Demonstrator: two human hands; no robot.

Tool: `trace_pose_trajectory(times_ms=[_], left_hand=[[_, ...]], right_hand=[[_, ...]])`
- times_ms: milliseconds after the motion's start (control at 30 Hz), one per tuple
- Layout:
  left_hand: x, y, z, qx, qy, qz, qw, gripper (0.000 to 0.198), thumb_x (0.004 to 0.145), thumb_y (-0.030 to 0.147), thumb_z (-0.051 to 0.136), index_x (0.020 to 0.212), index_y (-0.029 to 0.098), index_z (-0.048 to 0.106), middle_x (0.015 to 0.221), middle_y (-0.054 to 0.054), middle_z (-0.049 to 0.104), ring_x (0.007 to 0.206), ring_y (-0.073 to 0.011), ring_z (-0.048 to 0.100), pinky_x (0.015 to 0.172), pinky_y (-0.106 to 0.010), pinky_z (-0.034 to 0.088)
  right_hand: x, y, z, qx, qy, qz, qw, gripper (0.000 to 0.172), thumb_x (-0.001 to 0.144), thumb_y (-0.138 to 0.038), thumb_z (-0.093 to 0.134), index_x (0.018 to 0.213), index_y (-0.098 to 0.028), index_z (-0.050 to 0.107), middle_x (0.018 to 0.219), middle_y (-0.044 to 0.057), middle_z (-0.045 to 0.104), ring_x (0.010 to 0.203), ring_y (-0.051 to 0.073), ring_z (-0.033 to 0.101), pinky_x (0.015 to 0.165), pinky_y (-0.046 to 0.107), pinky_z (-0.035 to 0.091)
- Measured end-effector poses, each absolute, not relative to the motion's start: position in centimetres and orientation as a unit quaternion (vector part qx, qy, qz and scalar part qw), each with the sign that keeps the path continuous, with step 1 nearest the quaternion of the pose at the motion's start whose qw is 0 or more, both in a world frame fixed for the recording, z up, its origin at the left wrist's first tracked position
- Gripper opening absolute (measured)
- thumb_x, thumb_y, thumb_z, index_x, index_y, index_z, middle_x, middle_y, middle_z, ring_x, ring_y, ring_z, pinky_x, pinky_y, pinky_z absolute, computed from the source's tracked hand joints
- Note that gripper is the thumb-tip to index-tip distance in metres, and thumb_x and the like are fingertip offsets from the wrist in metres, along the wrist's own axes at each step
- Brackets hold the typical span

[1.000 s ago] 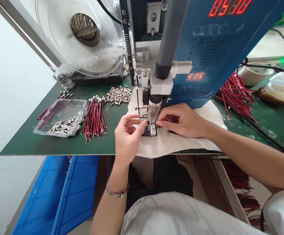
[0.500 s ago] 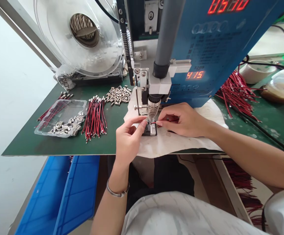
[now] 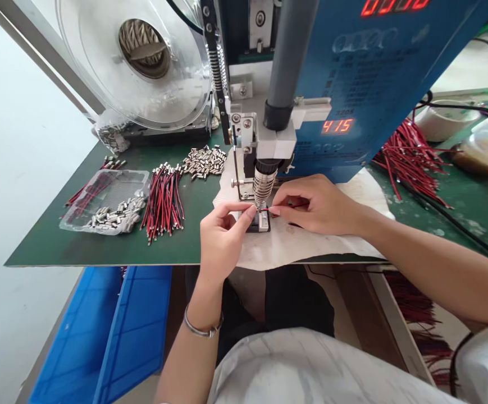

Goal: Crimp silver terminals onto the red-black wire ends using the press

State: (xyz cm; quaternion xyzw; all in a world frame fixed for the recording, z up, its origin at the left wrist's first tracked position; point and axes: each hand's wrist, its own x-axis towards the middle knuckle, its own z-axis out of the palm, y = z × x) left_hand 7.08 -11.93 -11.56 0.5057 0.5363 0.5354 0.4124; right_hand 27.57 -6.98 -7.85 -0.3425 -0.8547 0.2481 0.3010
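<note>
Under the tip of the soldering machine (image 3: 264, 188) sits a small black fixture with a pale block (image 3: 264, 221). My left hand (image 3: 222, 235) comes to it from the left, thumb and forefinger pinched together at the block; whatever lies between them is too small and covered to name. My right hand (image 3: 319, 205) is closed on a thin red wire (image 3: 265, 210), whose end reaches toward the left fingertips just beneath the tip. A dark wire end (image 3: 296, 225) shows below the right hand on the white cloth (image 3: 277, 249).
Left of me lie a bundle of red and black wires (image 3: 163, 205), a heap of small metal parts (image 3: 205, 163) and a clear plastic tray (image 3: 69, 224) holding more. Right of the blue control box (image 3: 353, 73) are more red wires (image 3: 412, 160). Blue bins (image 3: 134, 331) stand below the table edge.
My left fingertips have shifted slightly right, closer to the right fingers beneath the tip. The right hand stays nearly in place with the red wire.
</note>
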Motion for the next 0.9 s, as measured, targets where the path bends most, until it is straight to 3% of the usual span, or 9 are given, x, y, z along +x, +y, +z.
trace_pose_trajectory(times_ms=[900], left_hand=[[7.26, -11.98, -11.74, 0.508, 0.541, 0.546, 0.388, 0.016, 0.083, 0.036, 0.082, 0.084, 0.019, 0.080, 0.058, 0.004, 0.049, 0.055, -0.0084, 0.036, 0.053, -0.025, 0.027]], right_hand=[[27.70, -7.01, -7.73, -0.333, -0.866, 0.216, 0.305, 0.016, 0.092, -0.023, 0.067, 0.077, -0.019, 0.069, 0.061, -0.004, 0.062, 0.051, 0.008, 0.046, 0.054, 0.025, 0.035]])
